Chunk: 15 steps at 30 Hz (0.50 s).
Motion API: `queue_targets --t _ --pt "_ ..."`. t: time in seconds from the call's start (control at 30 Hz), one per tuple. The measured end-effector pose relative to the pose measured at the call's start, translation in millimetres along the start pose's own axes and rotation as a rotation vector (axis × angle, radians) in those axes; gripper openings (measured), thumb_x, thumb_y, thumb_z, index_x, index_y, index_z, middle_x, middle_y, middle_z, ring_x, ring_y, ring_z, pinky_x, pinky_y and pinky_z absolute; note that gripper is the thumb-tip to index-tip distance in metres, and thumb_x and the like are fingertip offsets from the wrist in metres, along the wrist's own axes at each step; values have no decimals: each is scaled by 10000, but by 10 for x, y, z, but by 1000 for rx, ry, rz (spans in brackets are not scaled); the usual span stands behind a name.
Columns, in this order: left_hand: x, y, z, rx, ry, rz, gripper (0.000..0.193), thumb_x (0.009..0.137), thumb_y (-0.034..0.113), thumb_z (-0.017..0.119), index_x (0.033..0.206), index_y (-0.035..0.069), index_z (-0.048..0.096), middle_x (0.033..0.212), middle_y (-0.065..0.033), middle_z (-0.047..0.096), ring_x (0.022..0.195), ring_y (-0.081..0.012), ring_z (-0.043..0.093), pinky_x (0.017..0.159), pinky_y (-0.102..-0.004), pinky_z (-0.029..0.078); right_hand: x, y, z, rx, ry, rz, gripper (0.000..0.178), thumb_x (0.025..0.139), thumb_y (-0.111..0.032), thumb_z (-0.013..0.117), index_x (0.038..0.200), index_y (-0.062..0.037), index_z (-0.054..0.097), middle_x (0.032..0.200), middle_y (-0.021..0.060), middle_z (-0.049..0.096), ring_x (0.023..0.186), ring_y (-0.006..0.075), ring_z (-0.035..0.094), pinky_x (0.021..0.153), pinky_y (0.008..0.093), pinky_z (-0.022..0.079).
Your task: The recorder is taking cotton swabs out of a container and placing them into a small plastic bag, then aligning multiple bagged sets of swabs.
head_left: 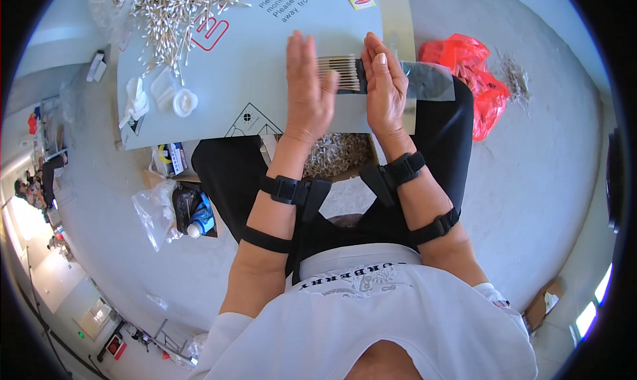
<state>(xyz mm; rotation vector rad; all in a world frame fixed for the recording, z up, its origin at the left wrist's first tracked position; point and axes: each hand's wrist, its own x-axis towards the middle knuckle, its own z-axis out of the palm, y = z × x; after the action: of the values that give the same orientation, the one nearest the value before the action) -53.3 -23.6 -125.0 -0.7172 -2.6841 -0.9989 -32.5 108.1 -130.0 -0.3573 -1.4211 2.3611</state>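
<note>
My left hand (307, 88) is flat with fingers straight, its palm pressed against the left ends of a bundle of cotton swabs (340, 72) lying on a pale board (265, 55) across my lap. My right hand (385, 88) stands on edge against the bundle's right side, where the swabs enter a clear plastic sleeve (428, 81). The bundle sits squeezed between both palms. Black straps circle both forearms.
A big loose heap of cotton swabs (176, 11) covers the board's far left. A small round lid (184, 102) and clear wrapper lie nearby. Red plastic bags (478, 75) sit on the floor at right. A box of swabs (335, 154) rests under the board. Bags and a bottle (196, 217) lie at left.
</note>
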Motion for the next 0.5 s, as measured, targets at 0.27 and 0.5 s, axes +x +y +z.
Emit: queue_targets --t 0.27,0.5 --pt "95 20 110 -839 222 -262 621 1023 363 407 1484 -23 250 1556 -188 229 1442 -281 226 1172 -405 180 64 99 69 -150 -17 -91 417 1036 -225 432 1345 53 474 1385 160 487 1316 223 443 1145 343 321" --pt "144 69 215 -1216 281 -304 603 1030 342 394 1474 -43 261 1543 -177 265 1431 -242 253 1176 -384 189 120 -62 -117 -292 -68 -126 388 1019 -195 471 1342 18 497 1396 135 492 1316 212 442 1117 326 343"
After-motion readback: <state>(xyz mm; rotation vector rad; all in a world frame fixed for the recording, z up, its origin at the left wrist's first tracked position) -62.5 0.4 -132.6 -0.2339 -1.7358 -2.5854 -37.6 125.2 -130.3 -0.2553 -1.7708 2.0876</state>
